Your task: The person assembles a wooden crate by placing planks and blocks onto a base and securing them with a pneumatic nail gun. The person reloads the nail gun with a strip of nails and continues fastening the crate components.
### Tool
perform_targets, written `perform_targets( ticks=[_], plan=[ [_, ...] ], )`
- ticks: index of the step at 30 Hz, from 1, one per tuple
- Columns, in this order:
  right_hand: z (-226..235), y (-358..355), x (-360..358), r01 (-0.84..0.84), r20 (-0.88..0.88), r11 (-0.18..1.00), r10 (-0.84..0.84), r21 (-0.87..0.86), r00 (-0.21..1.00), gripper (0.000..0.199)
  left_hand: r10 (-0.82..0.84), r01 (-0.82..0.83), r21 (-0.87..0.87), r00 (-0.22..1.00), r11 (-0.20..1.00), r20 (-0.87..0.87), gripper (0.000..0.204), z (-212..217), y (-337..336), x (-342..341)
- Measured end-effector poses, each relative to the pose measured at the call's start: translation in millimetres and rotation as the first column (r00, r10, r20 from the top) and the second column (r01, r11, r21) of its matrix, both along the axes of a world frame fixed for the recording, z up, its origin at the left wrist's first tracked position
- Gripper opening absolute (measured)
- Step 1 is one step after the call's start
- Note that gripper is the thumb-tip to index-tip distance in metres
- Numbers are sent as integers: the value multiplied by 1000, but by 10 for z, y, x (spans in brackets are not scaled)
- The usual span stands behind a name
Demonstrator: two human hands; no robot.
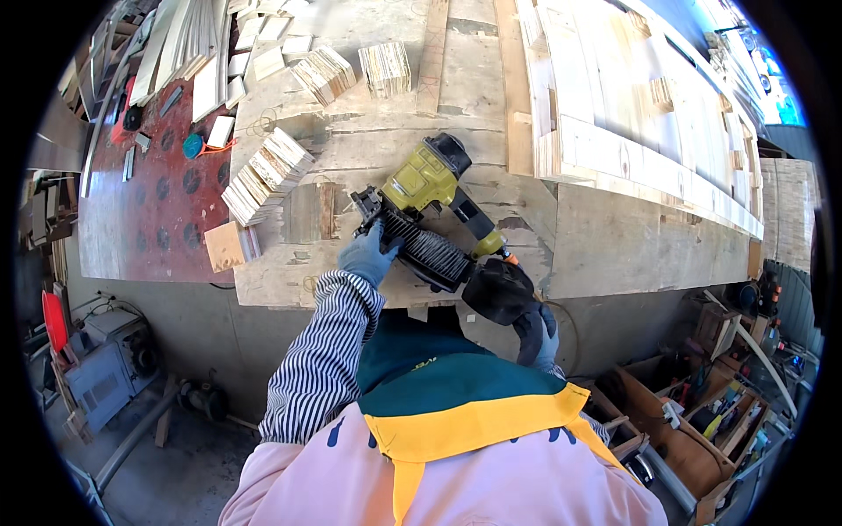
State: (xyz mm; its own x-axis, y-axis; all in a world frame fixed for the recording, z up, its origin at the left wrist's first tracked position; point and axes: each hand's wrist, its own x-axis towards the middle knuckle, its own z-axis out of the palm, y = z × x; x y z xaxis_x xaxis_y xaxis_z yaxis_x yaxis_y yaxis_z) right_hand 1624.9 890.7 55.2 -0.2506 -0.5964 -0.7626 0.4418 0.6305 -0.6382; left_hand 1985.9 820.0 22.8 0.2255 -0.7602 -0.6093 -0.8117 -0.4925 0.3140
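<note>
A yellow-green and black coil nail gun (pixel 423 180) lies on its side on the wooden bench in front of me. Its handle points down to the right, ending at an orange fitting. A coil of nails (pixel 431 252) shows along the magazine area, below the handle. My left hand (pixel 373 256), in a grey-blue glove, has its fingers closed at the nose end, beside the nails. Near the bench's front edge, my gloved right hand (pixel 537 337) grips the round black magazine cover (pixel 498 292) at its lower right side. The right fingertips are partly hidden.
Stacks of small wood blocks (pixel 267 174) stand left and beyond the gun. A large pale timber frame (pixel 649 162) fills the bench's right. Loose boards (pixel 189 44) lie on a red panel (pixel 180 167) at far left. Wooden tool bins (pixel 684 447) stand below right.
</note>
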Motion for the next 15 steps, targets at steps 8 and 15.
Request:
perform_targets(
  ticks=[8, 15],
  plan=[
    [681, -787, 991, -908, -721, 301, 555, -290, 415, 48, 45, -41, 48, 995, 998, -85, 69, 77, -56, 35],
    [-173, -986, 1437, -999, -924, 19, 379, 49, -38, 60, 28, -27, 7, 992, 1000, -119, 64, -12, 2, 116]
  ],
)
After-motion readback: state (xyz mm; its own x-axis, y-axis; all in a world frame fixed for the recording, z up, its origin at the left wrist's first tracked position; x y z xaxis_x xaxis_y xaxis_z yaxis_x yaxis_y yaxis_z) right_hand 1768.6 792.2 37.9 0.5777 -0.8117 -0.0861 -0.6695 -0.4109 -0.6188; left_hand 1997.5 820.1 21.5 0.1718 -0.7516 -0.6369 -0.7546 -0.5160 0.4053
